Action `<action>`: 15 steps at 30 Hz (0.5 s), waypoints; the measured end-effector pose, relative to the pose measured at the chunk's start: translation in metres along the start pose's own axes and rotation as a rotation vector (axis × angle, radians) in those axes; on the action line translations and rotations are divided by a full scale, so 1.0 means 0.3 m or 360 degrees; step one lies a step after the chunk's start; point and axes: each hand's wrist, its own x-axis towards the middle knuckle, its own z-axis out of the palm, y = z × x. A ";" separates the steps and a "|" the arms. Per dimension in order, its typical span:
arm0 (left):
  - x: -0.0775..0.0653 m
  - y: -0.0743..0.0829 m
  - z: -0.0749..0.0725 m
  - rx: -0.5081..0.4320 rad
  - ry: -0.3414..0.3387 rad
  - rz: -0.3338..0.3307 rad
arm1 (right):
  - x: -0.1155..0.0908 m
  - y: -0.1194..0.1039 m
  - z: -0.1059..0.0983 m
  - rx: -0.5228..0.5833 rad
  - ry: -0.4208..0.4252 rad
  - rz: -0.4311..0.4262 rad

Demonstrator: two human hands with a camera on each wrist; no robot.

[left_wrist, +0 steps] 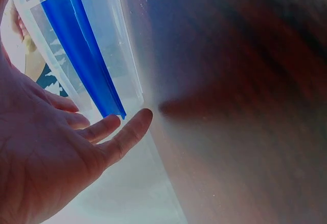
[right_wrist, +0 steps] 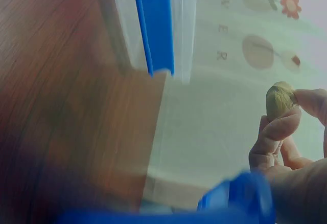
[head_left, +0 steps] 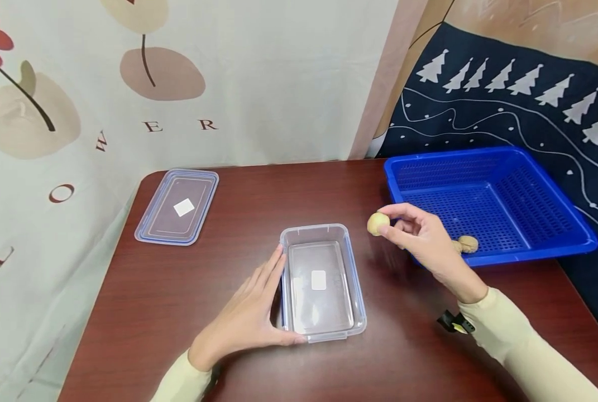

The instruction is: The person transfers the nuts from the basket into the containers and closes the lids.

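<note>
In the head view a clear plastic container (head_left: 324, 321) with blue side clips stands lidless on the table. My left hand (head_left: 245, 312) rests along its left side, fingers stretched out and thumb at the near corner. The left wrist view shows that hand's fingers (left_wrist: 125, 132) beside a blue clip (left_wrist: 82, 50). Between thumb and fingertips, my right hand (head_left: 426, 240) pinches a pale walnut (head_left: 378, 224), held above the table to the right of the container. The same walnut (right_wrist: 280, 100) appears ridged in the right wrist view.
At the right stands a blue perforated basket (head_left: 555, 209) with walnuts (head_left: 467, 244) near its front left corner, partly behind the right wrist. A clear lid (head_left: 178, 209) with a blue seal lies at the back left. Printed cloths (head_left: 288, 84) hang behind the table (head_left: 258, 195).
</note>
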 end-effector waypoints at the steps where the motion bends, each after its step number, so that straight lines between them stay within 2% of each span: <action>1: -0.002 -0.001 0.001 -0.0004 -0.0003 -0.0001 | 0.003 -0.001 0.017 0.0011 -0.0018 -0.0026; 7: -0.012 -0.002 0.001 -0.0050 -0.0013 -0.0018 | 0.025 0.008 0.122 0.0039 -0.0120 -0.0203; 15: -0.010 -0.005 -0.018 -0.0052 -0.0077 -0.0025 | 0.089 0.034 0.275 -0.0129 -0.0179 -0.0251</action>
